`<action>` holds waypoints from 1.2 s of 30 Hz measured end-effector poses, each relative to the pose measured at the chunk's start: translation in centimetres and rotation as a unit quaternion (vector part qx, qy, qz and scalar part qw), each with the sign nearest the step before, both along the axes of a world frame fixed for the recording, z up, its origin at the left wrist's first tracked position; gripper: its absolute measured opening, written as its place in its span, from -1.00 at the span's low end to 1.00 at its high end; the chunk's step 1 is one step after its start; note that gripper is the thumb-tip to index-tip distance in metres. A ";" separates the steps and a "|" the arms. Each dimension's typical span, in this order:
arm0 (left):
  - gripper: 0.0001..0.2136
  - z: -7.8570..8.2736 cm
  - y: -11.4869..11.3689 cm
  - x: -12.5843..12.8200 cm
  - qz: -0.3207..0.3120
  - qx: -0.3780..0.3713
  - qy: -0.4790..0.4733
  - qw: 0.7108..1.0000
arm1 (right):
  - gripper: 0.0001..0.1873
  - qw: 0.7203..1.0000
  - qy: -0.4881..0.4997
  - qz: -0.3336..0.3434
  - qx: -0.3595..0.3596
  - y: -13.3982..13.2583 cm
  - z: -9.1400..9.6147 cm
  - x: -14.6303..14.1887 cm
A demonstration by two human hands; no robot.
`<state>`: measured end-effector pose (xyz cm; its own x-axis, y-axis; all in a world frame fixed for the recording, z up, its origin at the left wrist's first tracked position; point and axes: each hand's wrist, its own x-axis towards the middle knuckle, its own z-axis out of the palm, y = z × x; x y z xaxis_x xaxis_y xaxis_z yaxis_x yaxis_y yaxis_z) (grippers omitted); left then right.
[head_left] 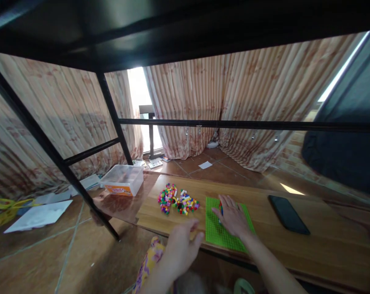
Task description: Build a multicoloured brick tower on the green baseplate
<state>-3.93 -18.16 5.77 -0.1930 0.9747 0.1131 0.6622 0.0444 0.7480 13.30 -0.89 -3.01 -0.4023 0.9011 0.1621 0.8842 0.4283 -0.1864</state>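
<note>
A green studded baseplate (212, 232) lies on the low wooden table. My right hand (234, 216) rests over it, palm down with fingers stretched out, partly covering a few coloured bricks (221, 209) on the plate. My left hand (181, 247) hangs in front of the table's near edge, left of the baseplate. Its thumb and index finger are apart, with nothing visible between them; the picture is a little blurred there. Beyond it, small loose building bricks lie in two heaps, a mostly pink and mixed one (166, 198) and a mixed one (186, 203) with several white and yellow pieces.
A dark phone (288, 214) lies right of the baseplate. A clear plastic box (123, 179) with an orange label stands past the table's left end. Black metal bars (111, 106) and a dark surface (172, 32) frame the space above. Papers (38, 216) lie on the tiled floor.
</note>
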 end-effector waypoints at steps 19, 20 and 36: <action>-0.81 -5.3 13.7 -1.1 0.001 -0.101 0.220 0.970 | -0.39 0.928 0.368 -0.062 -0.009 1.1 1.6 1.7; -0.81 -5.5 13.8 -1.0 -0.002 -0.107 0.223 0.969 | -0.39 0.913 0.401 -0.082 -0.002 1.3 1.9 2.0; -0.72 -5.5 14.0 -2.8 -0.006 -0.060 -0.173 0.983 | -0.62 0.833 0.543 -0.087 0.052 -0.6 3.5 1.8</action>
<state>-6.74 -4.14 0.25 -0.1890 0.9792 -0.0739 0.3704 0.1407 0.9182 15.07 -1.51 0.49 0.1685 0.8890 0.4258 0.2676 0.3745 -0.8878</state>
